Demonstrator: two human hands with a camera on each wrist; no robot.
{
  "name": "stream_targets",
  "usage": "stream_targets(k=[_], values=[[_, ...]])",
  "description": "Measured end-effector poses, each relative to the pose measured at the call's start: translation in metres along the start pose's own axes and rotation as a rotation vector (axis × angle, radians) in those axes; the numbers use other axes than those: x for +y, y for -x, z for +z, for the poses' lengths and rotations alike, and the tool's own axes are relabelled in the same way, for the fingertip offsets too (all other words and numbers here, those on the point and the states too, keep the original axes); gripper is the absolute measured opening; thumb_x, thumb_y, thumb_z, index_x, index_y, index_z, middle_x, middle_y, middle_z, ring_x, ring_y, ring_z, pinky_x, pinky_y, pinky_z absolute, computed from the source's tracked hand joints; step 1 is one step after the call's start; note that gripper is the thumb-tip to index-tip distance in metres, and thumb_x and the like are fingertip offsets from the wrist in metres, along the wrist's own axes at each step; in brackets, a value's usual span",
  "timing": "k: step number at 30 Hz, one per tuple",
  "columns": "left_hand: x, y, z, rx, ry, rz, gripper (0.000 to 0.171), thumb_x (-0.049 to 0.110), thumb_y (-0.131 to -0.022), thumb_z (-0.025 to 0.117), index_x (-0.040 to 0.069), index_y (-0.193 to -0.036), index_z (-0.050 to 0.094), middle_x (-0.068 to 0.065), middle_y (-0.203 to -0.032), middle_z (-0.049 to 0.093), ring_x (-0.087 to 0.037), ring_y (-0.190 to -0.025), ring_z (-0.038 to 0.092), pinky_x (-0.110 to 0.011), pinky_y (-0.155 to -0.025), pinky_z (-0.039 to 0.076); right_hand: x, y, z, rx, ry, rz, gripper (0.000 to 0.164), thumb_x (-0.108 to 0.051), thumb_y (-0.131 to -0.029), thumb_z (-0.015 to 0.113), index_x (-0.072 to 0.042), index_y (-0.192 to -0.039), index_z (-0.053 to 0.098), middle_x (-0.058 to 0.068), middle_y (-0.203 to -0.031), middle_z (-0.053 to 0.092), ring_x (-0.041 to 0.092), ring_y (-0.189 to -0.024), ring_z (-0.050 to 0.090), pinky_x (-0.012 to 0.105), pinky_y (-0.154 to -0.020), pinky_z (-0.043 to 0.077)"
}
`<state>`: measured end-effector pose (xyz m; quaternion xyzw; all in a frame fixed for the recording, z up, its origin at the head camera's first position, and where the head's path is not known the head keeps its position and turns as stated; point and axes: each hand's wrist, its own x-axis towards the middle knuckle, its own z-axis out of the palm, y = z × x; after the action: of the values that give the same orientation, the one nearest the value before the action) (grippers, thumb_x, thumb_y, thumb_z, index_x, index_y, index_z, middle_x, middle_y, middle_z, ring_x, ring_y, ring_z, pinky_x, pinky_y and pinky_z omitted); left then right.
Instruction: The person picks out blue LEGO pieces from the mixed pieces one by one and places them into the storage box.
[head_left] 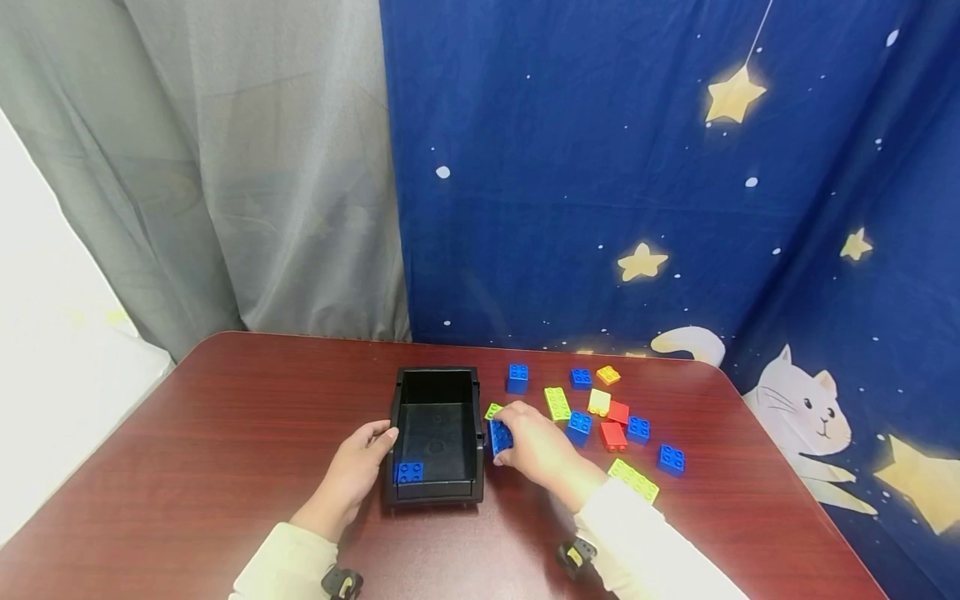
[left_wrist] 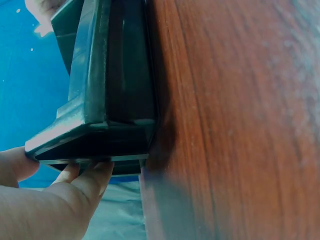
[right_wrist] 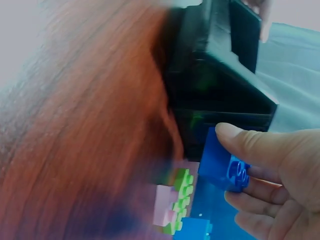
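My left hand (head_left: 354, 467) grips the left wall of a black bin (head_left: 480, 446), thumb over the rim and fingers on the outside, as the left wrist view also shows. One blue building brick (head_left: 409, 472) lies in the bin's near left corner. Just right of the bin, my right hand (head_left: 543, 446) pinches another blue building brick (right_wrist: 222, 162) between thumb and fingers, its studs turned toward the palm in the right wrist view. Beside that hand a lime green brick (head_left: 492, 411) shows in part, the rest hidden behind the fingers.
Loose bricks lie right of the bin, among them a blue brick (head_left: 517, 378), a long lime brick (head_left: 633, 481), a red brick (head_left: 612, 437) and a yellow brick (head_left: 608, 375). The dark red table (head_left: 277, 400) ends at curtains (head_left: 315, 208) behind.
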<state>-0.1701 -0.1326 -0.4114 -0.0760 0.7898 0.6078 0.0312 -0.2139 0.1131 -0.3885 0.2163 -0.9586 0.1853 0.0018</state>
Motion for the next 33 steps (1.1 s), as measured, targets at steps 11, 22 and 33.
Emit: stream_targets(k=[11, 22, 33], values=[[0.002, 0.0, 0.0, 0.007, -0.004, 0.0, 0.047, 0.022, -0.102, 0.045, -0.006, -0.139, 0.041, -0.03, -0.142, 0.042, -0.045, -0.136, 0.034, -0.057, -0.11, 0.03, -0.005, 0.011, -0.019, 0.111, -0.048, 0.082, 0.057, -0.018, -0.076, 0.082, -0.006, -0.127, 0.059, 0.011, -0.126, 0.059, 0.029, -0.114, 0.057, 0.043, -0.088, 0.055], [0.002, -0.001, 0.0, 0.008, -0.002, -0.001, 0.046, 0.022, -0.102, 0.045, -0.006, -0.139, 0.041, -0.03, -0.142, 0.042, -0.044, -0.136, 0.034, -0.057, -0.11, 0.03, -0.015, 0.021, -0.029, 0.142, -0.133, 0.083, 0.057, -0.019, -0.076, 0.083, -0.007, -0.126, 0.06, 0.011, -0.126, 0.058, 0.029, -0.113, 0.057, 0.043, -0.084, 0.056], [0.002, 0.0, 0.0, 0.009, -0.005, -0.001, 0.046, 0.022, -0.102, 0.045, -0.006, -0.139, 0.041, -0.03, -0.142, 0.042, -0.045, -0.136, 0.034, -0.057, -0.11, 0.03, -0.035, 0.023, -0.024, 0.126, -0.166, 0.0, 0.057, -0.024, -0.077, 0.082, -0.008, -0.127, 0.059, 0.009, -0.127, 0.058, 0.026, -0.117, 0.054, 0.041, -0.09, 0.054]])
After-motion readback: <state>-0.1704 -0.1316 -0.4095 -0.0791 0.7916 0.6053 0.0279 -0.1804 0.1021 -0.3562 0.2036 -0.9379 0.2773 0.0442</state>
